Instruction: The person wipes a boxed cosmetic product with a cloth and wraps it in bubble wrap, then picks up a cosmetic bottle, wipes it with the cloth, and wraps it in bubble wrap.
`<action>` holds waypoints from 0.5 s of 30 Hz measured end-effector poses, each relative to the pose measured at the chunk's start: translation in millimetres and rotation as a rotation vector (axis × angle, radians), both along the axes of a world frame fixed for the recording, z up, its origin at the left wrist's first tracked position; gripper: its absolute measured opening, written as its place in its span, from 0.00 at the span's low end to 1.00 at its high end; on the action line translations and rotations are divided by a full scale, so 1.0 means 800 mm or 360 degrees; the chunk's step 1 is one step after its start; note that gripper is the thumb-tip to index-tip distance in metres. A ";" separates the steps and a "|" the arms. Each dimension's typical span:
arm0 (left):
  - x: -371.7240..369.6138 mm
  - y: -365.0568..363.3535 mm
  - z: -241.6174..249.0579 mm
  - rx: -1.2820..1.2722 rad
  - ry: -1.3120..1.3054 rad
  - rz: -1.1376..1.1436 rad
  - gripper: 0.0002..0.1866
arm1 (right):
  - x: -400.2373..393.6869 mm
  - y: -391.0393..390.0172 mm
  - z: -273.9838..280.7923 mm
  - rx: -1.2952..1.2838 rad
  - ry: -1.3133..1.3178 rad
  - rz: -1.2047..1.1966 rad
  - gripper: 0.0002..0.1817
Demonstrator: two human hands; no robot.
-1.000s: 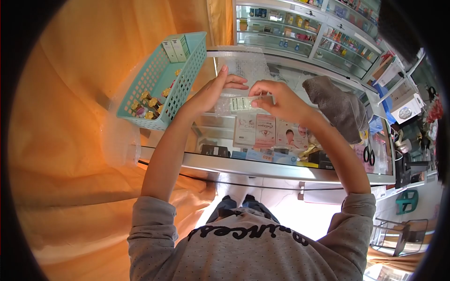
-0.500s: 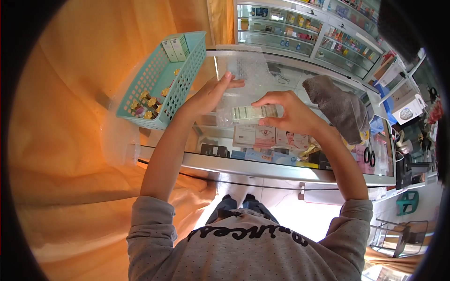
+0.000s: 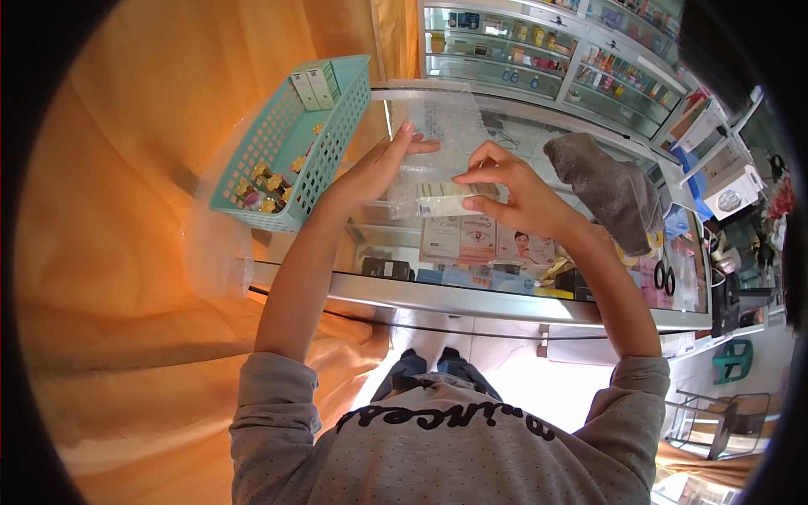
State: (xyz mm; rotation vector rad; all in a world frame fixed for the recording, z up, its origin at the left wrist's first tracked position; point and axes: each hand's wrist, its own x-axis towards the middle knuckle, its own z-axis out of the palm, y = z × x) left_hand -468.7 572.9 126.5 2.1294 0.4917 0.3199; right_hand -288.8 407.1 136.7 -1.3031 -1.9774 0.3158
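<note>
On a sheet of bubble wrap [image 3: 446, 114] lies a row of small pale boxes [image 3: 442, 202], side by side over the glass counter. My right hand [image 3: 505, 185] grips the right part of this row between thumb and fingers. Flat over the left part of the wrap, my left hand [image 3: 383, 168] has its fingers spread and holds nothing. Just left of it, a mint-green basket [image 3: 332, 139] contains white-and-green boxes [image 3: 316, 87] and several bottles with gold flower-shaped caps [image 3: 273, 183].
A grey cloth [image 3: 602, 185] lies on the counter at the right, with black-handled scissors [image 3: 664, 276] near it. Flat packages [image 3: 477, 238] show through the glass. Stocked shelves [image 3: 513, 55] stand behind, and an orange curtain [image 3: 126, 252] hangs at the left.
The fingers of my right hand have shifted on the row of boxes, with the forefinger more bent and raised. My left hand has barely moved.
</note>
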 end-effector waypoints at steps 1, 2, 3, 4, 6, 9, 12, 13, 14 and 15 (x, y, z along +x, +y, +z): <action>0.000 0.000 0.002 0.0004 0.0054 -0.0017 0.46 | -0.001 0.000 0.000 -0.0001 -0.0001 0.0000 0.17; 0.000 0.000 0.003 0.0004 0.0053 -0.0017 0.46 | -0.004 -0.001 0.002 -0.0092 0.0047 -0.0045 0.16; -0.001 0.000 0.003 -0.0021 0.0065 -0.0007 0.46 | -0.006 -0.001 0.003 -0.0184 0.0095 -0.0088 0.15; -0.001 0.000 0.003 -0.0046 0.0077 0.0003 0.46 | -0.005 0.001 0.001 -0.0185 0.0094 -0.0087 0.15; -0.002 0.000 0.004 -0.0126 0.0052 -0.0011 0.46 | -0.001 0.007 -0.004 -0.0025 0.0041 -0.0111 0.11; -0.002 0.001 0.003 -0.0216 0.0025 -0.0024 0.47 | -0.003 0.012 -0.005 -0.0057 0.0232 -0.0146 0.10; -0.001 0.001 0.003 -0.0219 0.0024 -0.0026 0.48 | 0.001 0.014 -0.006 -0.0093 0.0190 -0.0156 0.09; -0.001 0.001 0.003 -0.0210 0.0029 -0.0031 0.48 | 0.002 0.013 -0.006 -0.0092 0.0190 -0.0155 0.09; -0.001 -0.001 0.004 -0.0210 0.0029 -0.0032 0.48 | 0.003 0.012 -0.005 -0.0100 0.0105 -0.0189 0.10; -0.001 -0.004 0.006 -0.0205 0.0022 -0.0013 0.48 | 0.004 0.011 -0.004 -0.0108 0.0020 -0.0223 0.12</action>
